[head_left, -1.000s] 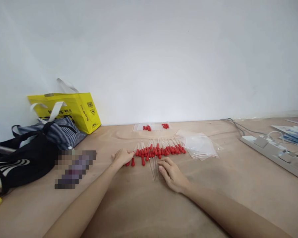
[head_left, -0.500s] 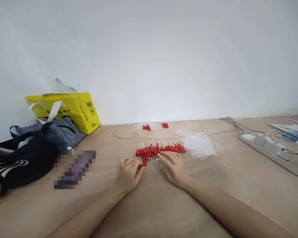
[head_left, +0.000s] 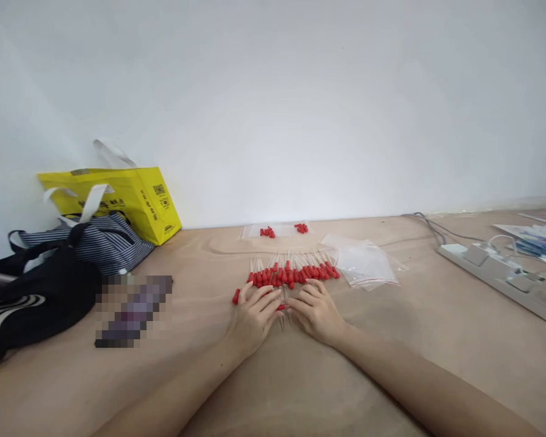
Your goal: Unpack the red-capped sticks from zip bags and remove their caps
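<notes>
- Your left hand lies palm down on the bench. Its fingers are stretched flat and grip nothing.
- Your right hand lies just beside it in the same way, fingers extended and nothing pinched. The fingertips of the two hands nearly meet.
- Between and under both hands is a small bunch of glass droppers. A red bulb shows in the gap.
- A stray red bulb lies just left of your left hand, apart from the others.
- Just past your fingertips is the main row of droppers, lying side by side. The red bulbs point toward you and the glass tips point away.
- A pile of empty zip bags lies at the right end of that row.
- Near the wall is a clear packet with two small clusters of red bulbs inside.
- My reading is that only that far packet looks filled. Most droppers are loose and the bags are unused, so it looks early on.
- At the edges, a black bag, a striped bag and a yellow bag sit on the left. A power strip is on the right.
</notes>
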Motion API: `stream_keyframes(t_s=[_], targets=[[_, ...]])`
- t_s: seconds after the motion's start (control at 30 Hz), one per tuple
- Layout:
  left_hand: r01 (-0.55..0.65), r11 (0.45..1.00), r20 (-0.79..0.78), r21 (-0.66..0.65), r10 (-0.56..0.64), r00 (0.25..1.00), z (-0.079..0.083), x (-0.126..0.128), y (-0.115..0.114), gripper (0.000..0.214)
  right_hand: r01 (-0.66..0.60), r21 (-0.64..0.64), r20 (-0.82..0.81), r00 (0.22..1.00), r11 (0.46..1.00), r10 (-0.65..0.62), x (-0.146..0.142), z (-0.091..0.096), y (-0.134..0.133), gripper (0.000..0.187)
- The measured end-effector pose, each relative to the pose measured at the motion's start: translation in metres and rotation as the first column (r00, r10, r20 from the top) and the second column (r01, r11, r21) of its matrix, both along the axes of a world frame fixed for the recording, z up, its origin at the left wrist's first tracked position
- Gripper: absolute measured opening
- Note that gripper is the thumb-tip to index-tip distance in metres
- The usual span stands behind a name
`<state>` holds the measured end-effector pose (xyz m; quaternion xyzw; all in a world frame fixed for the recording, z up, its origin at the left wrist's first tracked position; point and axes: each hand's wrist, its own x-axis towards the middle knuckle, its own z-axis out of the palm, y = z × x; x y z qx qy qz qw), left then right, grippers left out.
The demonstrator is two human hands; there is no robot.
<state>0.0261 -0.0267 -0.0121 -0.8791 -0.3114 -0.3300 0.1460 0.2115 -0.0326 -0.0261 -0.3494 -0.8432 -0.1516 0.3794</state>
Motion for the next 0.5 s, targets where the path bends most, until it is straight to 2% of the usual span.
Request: stream_keyframes(t_s=[0.27, 0.5], targets=[[0.016, 0.999, 0.023, 0.028, -0.017, 1.0, -0.011, -0.0027, 0.0032, 0.018, -0.043, 0.064, 0.046, 0.998, 0.997, 0.04, 0.0025, -0.0009, -0.0024, 0.019], [0.026, 0.999, 0.024, 0.029, -0.026, 0.999, -0.0072, -0.0038, -0.0003, 0.018, -0.06, 0.051, 0.038, 0.998, 0.997, 0.058, 0.0038, 0.0001, -0.0047, 0.018]])
